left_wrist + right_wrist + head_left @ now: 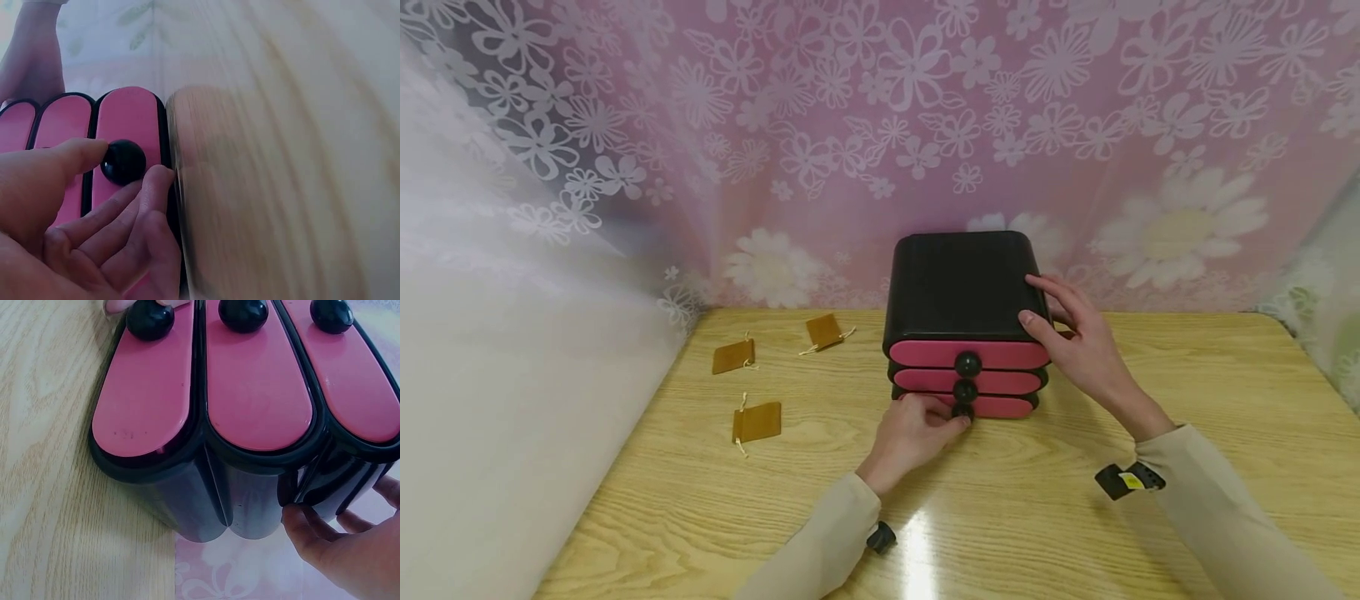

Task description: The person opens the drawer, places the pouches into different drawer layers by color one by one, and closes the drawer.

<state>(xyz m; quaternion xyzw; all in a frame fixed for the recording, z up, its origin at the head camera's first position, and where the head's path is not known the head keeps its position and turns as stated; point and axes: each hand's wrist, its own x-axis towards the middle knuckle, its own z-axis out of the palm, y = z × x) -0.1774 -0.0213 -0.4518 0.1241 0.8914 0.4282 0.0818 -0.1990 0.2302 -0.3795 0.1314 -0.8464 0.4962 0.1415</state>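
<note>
Black drawer box (961, 287) with three pink drawer fronts sits mid-table (1150, 517), back near the floral curtain (925, 108). Left hand (913, 437) at the bottom drawer (1000, 407): thumb and index pinch its black knob (124, 161), knob sits between the two fingertips (156, 181), other fingers loosely curled below it, touching the table edge of the drawer front. Left forearm comes in low from the near edge, wrist resting close to the table. Right hand (1075, 333) on the box's right side, up at the top drawer (970, 354) level: thumb on the top front corner, fingers spread along the side wall, fingertips (300, 525) pressing the black side, not curled around anything. Right forearm angles in from the right, raised off the table. Drawers all look closed. Three brown pouches (757, 422) lie left of the box, well apart from both hands.
</note>
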